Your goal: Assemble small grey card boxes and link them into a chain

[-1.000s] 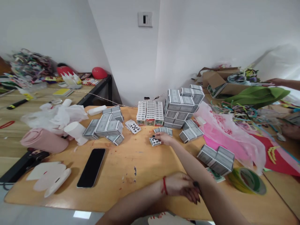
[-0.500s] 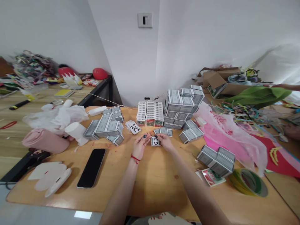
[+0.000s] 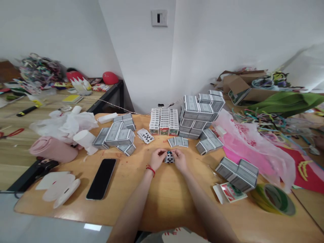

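Observation:
A small playing card [image 3: 169, 158] with black club pips faces me at the middle of the table. My left hand [image 3: 157, 159], with a red cord at its wrist, pinches the card's upper left edge. On the other side, my right hand [image 3: 179, 160] has its fingers closed at the upper right edge. Whether more cards lie under this one I cannot tell. Just beyond my hands lie several grey-backed cards [image 3: 178, 141] in a row. Face-up club cards [image 3: 146, 136] are fanned out to the left of them. Behind stand rows of card boxes [image 3: 164, 122].
Folded grey-card blocks are piled at the left [image 3: 118, 135], with a taller stack [image 3: 197, 114] at the right. A black phone [image 3: 101, 179] lies left. Green-yellow tape [image 3: 274, 199], an opened card box [image 3: 230, 192] and a pink plastic bag [image 3: 243, 145] are at the right.
My hands have drawn closer together around the club card, and my left fingers have curled in to pinch it. The whole view has shifted slightly.

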Demonstrator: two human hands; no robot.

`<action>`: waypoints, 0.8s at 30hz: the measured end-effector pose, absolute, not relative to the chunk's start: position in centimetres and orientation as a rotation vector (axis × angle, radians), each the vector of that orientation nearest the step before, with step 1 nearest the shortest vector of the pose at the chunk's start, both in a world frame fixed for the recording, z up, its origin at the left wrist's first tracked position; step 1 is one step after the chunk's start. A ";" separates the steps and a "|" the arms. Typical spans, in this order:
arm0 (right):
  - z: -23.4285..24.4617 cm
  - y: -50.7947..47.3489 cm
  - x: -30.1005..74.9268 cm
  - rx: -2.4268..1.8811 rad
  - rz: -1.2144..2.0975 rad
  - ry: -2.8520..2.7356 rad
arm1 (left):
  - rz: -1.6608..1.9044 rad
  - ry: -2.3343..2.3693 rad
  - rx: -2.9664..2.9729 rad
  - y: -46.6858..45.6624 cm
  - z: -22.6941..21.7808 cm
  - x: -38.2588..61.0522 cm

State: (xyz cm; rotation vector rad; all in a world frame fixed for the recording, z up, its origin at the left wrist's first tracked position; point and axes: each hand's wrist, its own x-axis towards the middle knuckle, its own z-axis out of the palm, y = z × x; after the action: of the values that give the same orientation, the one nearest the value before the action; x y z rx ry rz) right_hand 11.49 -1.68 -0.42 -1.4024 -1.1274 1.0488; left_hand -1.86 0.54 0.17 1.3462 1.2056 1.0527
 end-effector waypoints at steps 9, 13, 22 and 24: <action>0.1 -2.6 11.5 -1.435 0.985 -1.233 | 1.152 1.279 1.464 -0.3 -0.4 -1.4; -0.1 -2.9 11.3 -1.470 0.951 -1.251 | 1.239 1.300 1.501 -0.7 -0.2 -1.2; -0.8 -3.9 11.2 -1.560 0.765 -1.347 | 1.186 1.251 1.805 -1.8 1.1 -0.7; -0.8 -4.1 11.2 -1.565 0.751 -1.365 | 1.160 1.274 1.833 -1.9 1.1 -0.7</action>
State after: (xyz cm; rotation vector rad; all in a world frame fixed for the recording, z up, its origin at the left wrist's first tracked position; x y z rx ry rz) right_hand 11.15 -4.09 -0.80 -1.5654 -1.3647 0.7513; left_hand -0.69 -1.89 1.09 1.8328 1.2735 1.1603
